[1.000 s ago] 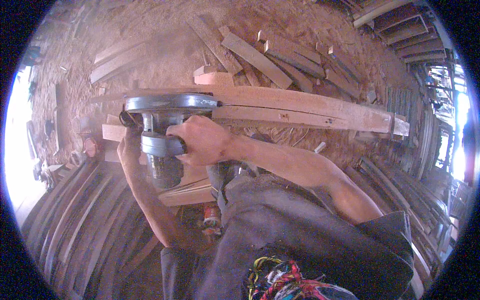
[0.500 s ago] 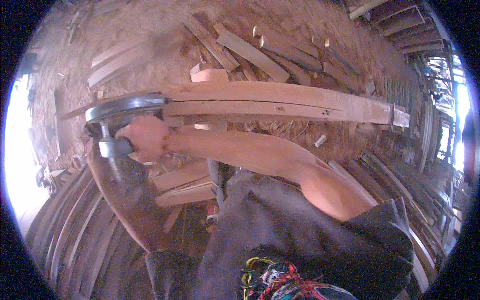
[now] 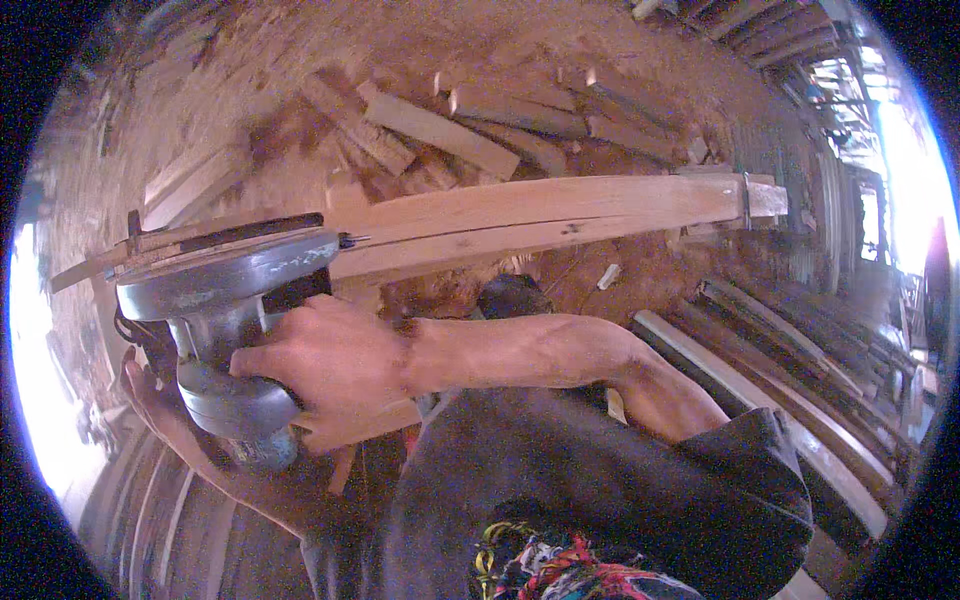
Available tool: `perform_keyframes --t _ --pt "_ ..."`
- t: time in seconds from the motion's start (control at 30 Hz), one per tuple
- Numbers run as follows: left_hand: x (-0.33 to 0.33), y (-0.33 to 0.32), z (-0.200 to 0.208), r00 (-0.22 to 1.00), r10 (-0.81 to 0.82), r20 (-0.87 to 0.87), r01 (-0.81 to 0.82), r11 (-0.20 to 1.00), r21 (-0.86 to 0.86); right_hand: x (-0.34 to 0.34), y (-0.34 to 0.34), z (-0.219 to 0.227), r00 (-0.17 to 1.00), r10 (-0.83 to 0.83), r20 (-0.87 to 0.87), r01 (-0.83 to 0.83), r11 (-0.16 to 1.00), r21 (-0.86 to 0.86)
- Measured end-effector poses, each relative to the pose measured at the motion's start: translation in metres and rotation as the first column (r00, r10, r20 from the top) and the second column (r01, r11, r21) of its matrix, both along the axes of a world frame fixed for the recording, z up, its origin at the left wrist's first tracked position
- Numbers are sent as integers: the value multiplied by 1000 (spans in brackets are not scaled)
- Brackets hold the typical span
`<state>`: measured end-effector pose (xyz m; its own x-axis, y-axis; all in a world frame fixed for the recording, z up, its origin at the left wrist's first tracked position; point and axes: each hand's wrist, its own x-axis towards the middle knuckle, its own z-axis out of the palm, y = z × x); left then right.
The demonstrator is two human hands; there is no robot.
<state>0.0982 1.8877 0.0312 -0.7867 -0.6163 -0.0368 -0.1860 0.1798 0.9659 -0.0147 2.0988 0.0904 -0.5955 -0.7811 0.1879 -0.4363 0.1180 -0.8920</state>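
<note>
My right hand (image 3: 335, 365) is closed around the handle of a grey metal circular saw (image 3: 225, 275), which is tilted at the left end of a long, reddish timber beam (image 3: 540, 215). A dark slit runs lengthwise along the beam from beside the saw toward the right. My left hand (image 3: 150, 395) is at the saw's left side, partly hidden behind its body. The fingers that show look stretched out, with a small gap between them and the saw; whether the hidden part touches it cannot be made out.
Offcuts and short planks (image 3: 440, 130) lie on sawdust-covered ground beyond the beam. Long boards (image 3: 790, 360) are stacked at the right, and more boards (image 3: 150, 530) lie at the lower left. A dark band (image 3: 745, 200) crosses the beam near its right end.
The saw has come up closer to me and tilted, with my right hand still on it. My left hand has shifted left and nearer. The beam sits slightly further left in view.
</note>
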Motion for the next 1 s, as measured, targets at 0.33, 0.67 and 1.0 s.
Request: perform_keyframes --t 0.33,0.67,1.0 --pt "-105 320 49 948 -277 -155 279 960 -11 -58 347 29 988 -151 -39 150 988 -19" --pt "-152 589 56 956 -256 144 271 958 -97 -77 719 9 886 -453 -97 463 853 241" --pt "-59 527 -100 915 290 281 -339 930 143 -88 799 -86 946 -301 -120 318 790 524"
